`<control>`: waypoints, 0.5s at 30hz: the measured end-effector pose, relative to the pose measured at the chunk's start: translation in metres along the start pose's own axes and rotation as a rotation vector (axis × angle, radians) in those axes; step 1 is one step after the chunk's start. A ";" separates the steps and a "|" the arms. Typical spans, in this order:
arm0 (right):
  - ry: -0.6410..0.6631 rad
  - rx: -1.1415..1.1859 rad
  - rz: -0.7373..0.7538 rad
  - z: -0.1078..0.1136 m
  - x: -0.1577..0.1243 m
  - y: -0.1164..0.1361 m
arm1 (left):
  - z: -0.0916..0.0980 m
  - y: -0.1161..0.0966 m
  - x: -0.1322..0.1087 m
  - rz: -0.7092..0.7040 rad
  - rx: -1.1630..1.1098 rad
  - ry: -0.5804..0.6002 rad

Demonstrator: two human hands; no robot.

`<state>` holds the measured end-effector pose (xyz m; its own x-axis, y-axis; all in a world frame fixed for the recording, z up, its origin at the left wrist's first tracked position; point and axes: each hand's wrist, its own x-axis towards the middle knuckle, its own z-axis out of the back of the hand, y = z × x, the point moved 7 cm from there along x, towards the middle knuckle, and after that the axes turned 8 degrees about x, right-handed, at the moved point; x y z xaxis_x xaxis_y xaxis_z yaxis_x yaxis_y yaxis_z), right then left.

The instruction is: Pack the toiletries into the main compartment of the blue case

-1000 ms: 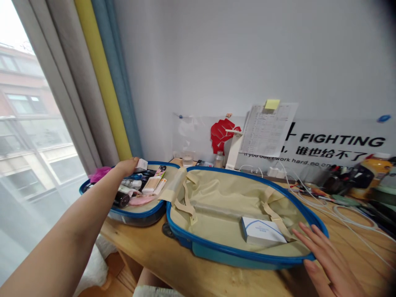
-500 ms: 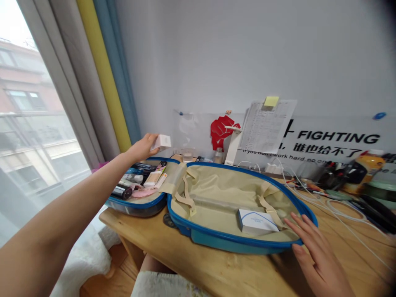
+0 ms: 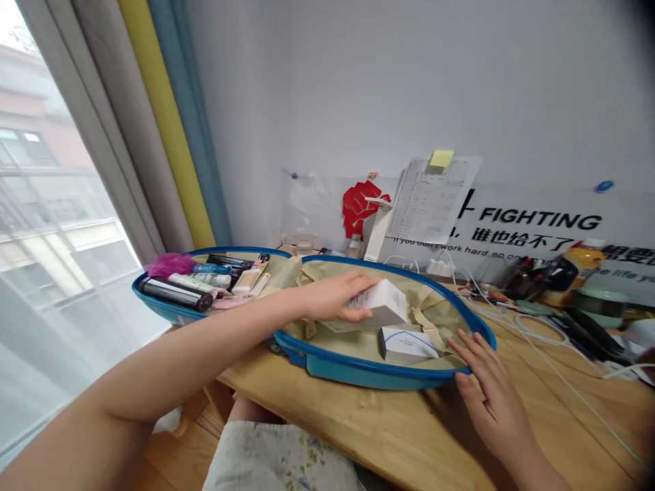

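Observation:
An open blue suitcase with a beige lining lies across the wooden desk. Over its right half, my left hand grips a white box, fingers closed around its left end. Just below that, a second white box with a blue curved line rests on the lining beside a beige strap. My right hand has its fingers spread at the case's right rim and holds nothing. Toiletries fill the left half: a black cylinder, a purple bath puff, tubes and small packets.
Behind the case stand a white lamp and a small glass jar. White cables run over the desk at right, near an orange bottle and a green-lidded container. Curtains hang at the left window.
My left hand has carried the white box from behind the suitcase's left half rightward and down over the right half. My right hand stays at the rim. The view has shifted slightly.

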<state>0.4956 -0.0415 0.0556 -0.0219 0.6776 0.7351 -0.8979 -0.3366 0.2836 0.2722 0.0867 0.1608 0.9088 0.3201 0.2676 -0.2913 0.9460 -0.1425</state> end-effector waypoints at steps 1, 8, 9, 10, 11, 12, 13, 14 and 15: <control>0.006 -0.002 0.001 0.000 0.000 0.001 | -0.009 -0.001 0.002 0.004 -0.002 0.032; 0.005 -0.023 0.014 0.002 0.001 0.006 | -0.047 0.004 0.009 0.070 0.129 0.239; 0.014 -0.022 0.007 0.002 0.001 0.005 | -0.050 0.004 0.009 0.072 0.147 0.251; 0.020 -0.022 -0.001 0.001 0.001 0.005 | -0.052 0.004 0.010 0.073 0.163 0.262; 0.023 -0.021 -0.005 0.001 0.001 0.005 | -0.054 0.004 0.011 0.075 0.177 0.273; 0.023 -0.019 -0.005 0.001 0.001 0.005 | -0.055 0.003 0.012 0.077 0.188 0.285; 0.019 -0.019 -0.001 0.002 0.001 0.005 | -0.056 0.003 0.014 0.081 0.195 0.294; 0.015 -0.020 0.005 0.002 0.002 0.005 | -0.056 0.003 0.015 0.087 0.198 0.299; 0.013 -0.022 0.012 0.002 0.002 0.006 | -0.056 0.002 0.016 0.094 0.195 0.296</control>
<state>0.4912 -0.0436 0.0598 -0.0383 0.6820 0.7303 -0.9070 -0.3305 0.2611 0.3024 0.0909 0.1117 0.9142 0.4042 -0.0300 -0.4031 0.9144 0.0383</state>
